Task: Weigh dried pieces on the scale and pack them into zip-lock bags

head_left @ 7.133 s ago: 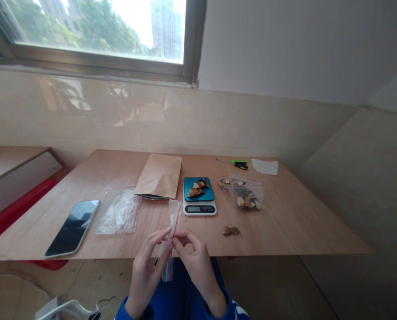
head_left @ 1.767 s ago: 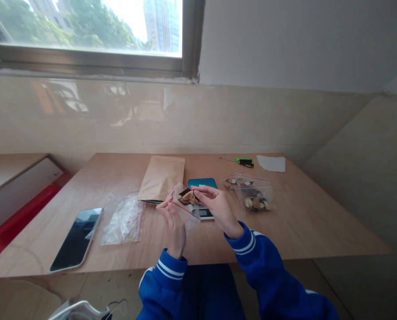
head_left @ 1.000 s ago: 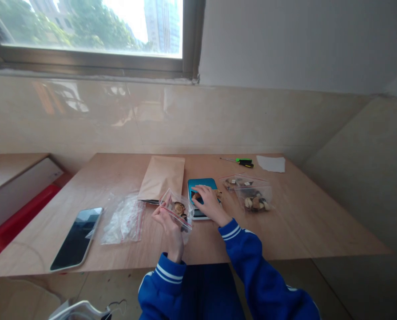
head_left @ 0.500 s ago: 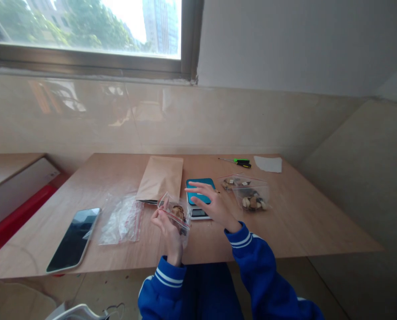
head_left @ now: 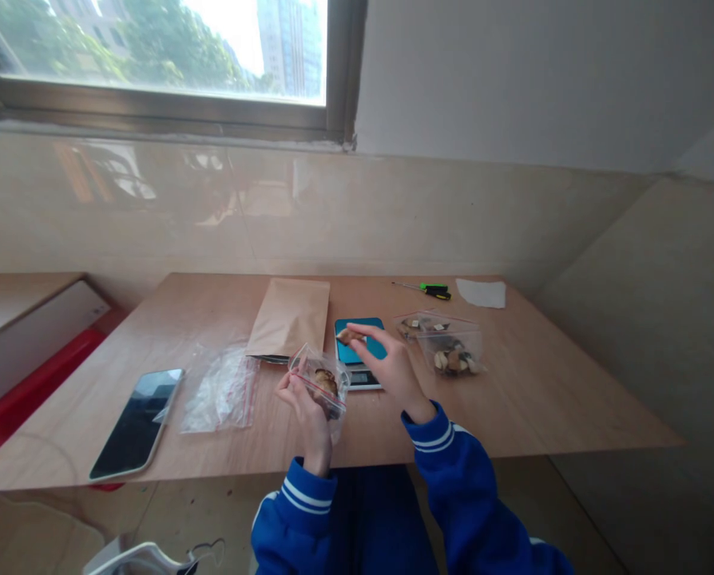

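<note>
My left hand point(head_left: 302, 402) holds a small clear zip bag point(head_left: 323, 380) with a red seal line, its mouth open and some brown dried pieces inside. My right hand point(head_left: 386, 365) pinches one brown dried piece point(head_left: 345, 335) between thumb and fingers, just right of the bag's mouth and above the small blue-topped scale point(head_left: 359, 355). The scale's plate is mostly hidden behind my right hand.
A kraft paper pouch point(head_left: 290, 318) lies left of the scale. Filled clear bags point(head_left: 446, 344) sit to its right. Empty clear bags point(head_left: 222, 388) and a phone point(head_left: 137, 413) lie at the left. A green screwdriver point(head_left: 430, 290) and white paper point(head_left: 480, 293) are at the far edge.
My right hand took pieces off the scale and carried one toward the bag. My left hand kept the open bag, which now holds brown pieces.
</note>
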The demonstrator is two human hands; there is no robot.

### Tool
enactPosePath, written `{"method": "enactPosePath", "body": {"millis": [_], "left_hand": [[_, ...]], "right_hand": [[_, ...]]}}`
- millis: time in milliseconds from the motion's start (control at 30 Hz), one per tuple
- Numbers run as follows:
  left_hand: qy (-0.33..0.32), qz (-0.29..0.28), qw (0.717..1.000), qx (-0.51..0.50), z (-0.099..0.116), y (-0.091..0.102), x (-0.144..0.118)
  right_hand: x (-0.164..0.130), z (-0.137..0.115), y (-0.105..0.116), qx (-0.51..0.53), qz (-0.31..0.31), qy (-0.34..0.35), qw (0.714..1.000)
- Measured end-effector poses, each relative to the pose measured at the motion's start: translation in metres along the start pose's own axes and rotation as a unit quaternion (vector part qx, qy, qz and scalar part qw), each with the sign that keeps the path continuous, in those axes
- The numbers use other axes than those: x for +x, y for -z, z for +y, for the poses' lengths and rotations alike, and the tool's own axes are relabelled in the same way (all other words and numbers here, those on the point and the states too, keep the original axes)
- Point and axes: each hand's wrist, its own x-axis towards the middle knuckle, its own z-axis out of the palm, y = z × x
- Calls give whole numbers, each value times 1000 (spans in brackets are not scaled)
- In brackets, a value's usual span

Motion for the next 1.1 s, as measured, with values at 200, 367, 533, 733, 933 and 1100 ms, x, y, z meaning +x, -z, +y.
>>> {"method": "enactPosePath", "body": {"millis": [200, 367, 533, 733, 933, 1100], "left_hand": [[20, 25, 999, -23, 6, 3, 1], [12, 26, 999, -24, 10, 0, -7], [-20, -63, 998, 0, 16, 1, -15], [-99, -136, 984, 66, 33, 17, 20], [-84, -282, 943, 156, 36, 23, 17], [-108, -212, 958, 161, 48, 19, 2]], "right_hand": [[-33, -24, -9, 96, -62, -15, 993], [-77, -10, -27, 172, -94, -145, 970], [-79, -11, -40, 280, 24, -194, 940], [-67, -10, -19, 295, 60, -185, 935], [-72, -7, -34, 244, 115, -165, 949], [-61, -10, -23, 212, 151, -172, 950]]}}
